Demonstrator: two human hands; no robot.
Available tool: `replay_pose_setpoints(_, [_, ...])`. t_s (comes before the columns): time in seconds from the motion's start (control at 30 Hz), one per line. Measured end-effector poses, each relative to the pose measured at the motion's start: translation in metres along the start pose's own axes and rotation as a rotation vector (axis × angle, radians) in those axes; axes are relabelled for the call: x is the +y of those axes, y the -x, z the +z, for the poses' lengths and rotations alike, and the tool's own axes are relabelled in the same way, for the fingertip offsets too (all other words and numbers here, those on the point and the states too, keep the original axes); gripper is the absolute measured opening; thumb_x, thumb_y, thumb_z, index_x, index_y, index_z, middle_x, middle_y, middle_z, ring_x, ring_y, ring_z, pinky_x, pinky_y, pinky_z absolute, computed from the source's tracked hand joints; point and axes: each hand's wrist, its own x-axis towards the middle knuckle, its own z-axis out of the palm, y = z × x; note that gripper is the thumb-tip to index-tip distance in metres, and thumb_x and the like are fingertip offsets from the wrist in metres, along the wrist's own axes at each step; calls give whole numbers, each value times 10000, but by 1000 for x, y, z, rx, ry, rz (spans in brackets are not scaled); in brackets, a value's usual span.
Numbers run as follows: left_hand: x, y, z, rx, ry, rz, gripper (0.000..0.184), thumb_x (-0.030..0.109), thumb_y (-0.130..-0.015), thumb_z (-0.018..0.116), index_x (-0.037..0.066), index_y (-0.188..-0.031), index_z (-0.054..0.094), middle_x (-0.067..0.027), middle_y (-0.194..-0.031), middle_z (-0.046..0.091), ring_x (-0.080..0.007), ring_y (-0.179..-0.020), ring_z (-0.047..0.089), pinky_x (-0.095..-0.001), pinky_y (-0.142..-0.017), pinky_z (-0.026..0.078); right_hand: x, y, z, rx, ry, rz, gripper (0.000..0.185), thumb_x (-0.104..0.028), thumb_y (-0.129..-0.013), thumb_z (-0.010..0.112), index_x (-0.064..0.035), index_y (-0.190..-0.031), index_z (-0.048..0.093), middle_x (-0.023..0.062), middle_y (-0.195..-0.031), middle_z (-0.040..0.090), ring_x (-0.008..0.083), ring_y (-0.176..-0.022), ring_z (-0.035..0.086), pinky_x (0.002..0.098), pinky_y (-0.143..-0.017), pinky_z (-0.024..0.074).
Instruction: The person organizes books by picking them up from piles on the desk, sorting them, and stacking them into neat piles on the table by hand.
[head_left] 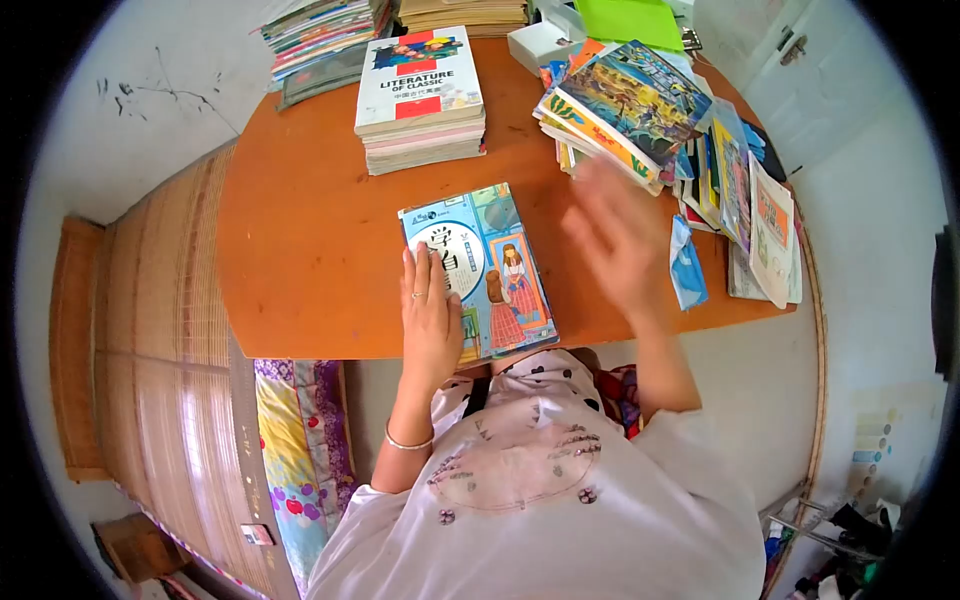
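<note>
A blue book [505, 290] with two illustrated figures and Chinese characters on its cover lies near the table's front edge, apparently on top of others. My left hand [430, 310] rests flat on its left side, fingers stretched out, covering part of the title. Over the table to the right of this book, my right hand [618, 240] is raised and blurred by motion. Its fingers look extended, and I see nothing in them. Beyond the right hand is a pile of books topped by a colourful comic-style book [638, 103].
A neat stack of books [425, 140] stands at the back of the orange wooden table [310, 250]. Magazines [325, 45] are piled at the back left. On the right lie a blue packet [686, 265] and leaning booklets [770, 230]. A white box [543, 45] sits behind.
</note>
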Motion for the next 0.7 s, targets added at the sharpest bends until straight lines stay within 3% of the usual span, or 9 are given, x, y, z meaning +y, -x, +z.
replay_pose_setpoints(0.1, [0, 0, 3, 25, 32, -1, 510, 0, -876, 466, -99, -1365, 356, -254, -1503, 234, -434, -1409, 162, -473, -1132, 203, 33, -34, 0, 184, 328, 58, 294, -129, -816, 683, -12, -1085, 656, 136, -1150, 635, 321, -1135, 571, 403, -958, 442])
replay_pose_setpoints(0.23, [3, -1, 0, 39, 32, -18, 502, 18, -882, 490, -102, -1355, 371, -256, -1486, 274, -434, -1402, 194, -466, -1127, 220, 38, -3, 9, 4, 362, 104, 290, -100, -828, 638, -17, -1106, 650, 150, -1109, 648, 332, -1050, 612, 416, -897, 484])
replay_pose_setpoints(0.3, [2, -1, -7, 95, 206, -30, 494, 72, -903, 518, -105, -1344, 386, -257, -1462, 324, -437, -1382, 252, -458, -1114, 256, 9, 14, 3, -17, 318, -84, 273, -92, -844, 604, -48, -1106, 663, 133, -1120, 651, 292, -1030, 635, 394, -872, 505])
replay_pose_setpoints(0.33, [-4, -2, -6, 144, 267, -41, 522, 83, -918, 520, -52, -1396, 357, -204, -1477, 347, -342, -1397, 281, -420, -1119, 244, -1, 24, 1, -7, 251, -175, 268, -99, -852, 588, -64, -1105, 668, 117, -1127, 654, 269, -1036, 637, 379, -878, 507])
replay_pose_setpoints(0.37, [-4, -3, -7, 141, 267, -40, 522, 83, -918, 520, -52, -1396, 357, -204, -1477, 347, -342, -1397, 281, -420, -1119, 244, -11, 34, -1, 3, 183, -263, 264, -105, -860, 573, -80, -1103, 672, 102, -1135, 656, 246, -1042, 639, 364, -885, 508])
replay_pose_setpoints(0.43, [6, -6, -19, 173, 1250, -278, 535, 77, -913, 532, -45, -1403, 354, -187, -1485, 338, -317, -1392, 293, -415, -1114, 253, -32, 54, -9, -118, 69, -367, 250, -141, -864, 569, -91, -1086, 673, 77, -1139, 656, 226, -1069, 628, 350, -921, 498])
replay_pose_setpoints(0.47, [4, -8, -21, 145, 1457, -286, 570, 54, -893, 542, -42, -1416, 336, -182, -1485, 334, -297, -1393, 291, -392, -1109, 262, -38, 62, -7, -125, 60, -363, 250, -141, -864, 569, -91, -1086, 673, 77, -1139, 656, 226, -1069, 628, 350, -921, 498])
replay_pose_setpoints(0.6, [2, 2, -18, 50, 888, -209, 660, -36, -845, 559, -53, -1440, 274, -180, -1539, 222, -296, -1427, 208, -362, -1129, 217, -43, 94, 18, -361, -225, -416, 246, -178, -858, 574, -98, -1071, 669, 58, -1136, 654, 208, -1084, 615, 329, -950, 484])
replay_pose_setpoints(0.7, [6, 7, -18, 4, 348, -42, 657, -1, -838, 566, -22, -1439, 302, -204, -1547, 178, -378, -1444, 85, -470, -1144, 121, -35, 94, 20, -438, -298, -361, 247, -212, -830, 625, -96, -1041, 679, 53, -1186, 634, 203, -1122, 594, 335, -953, 480])
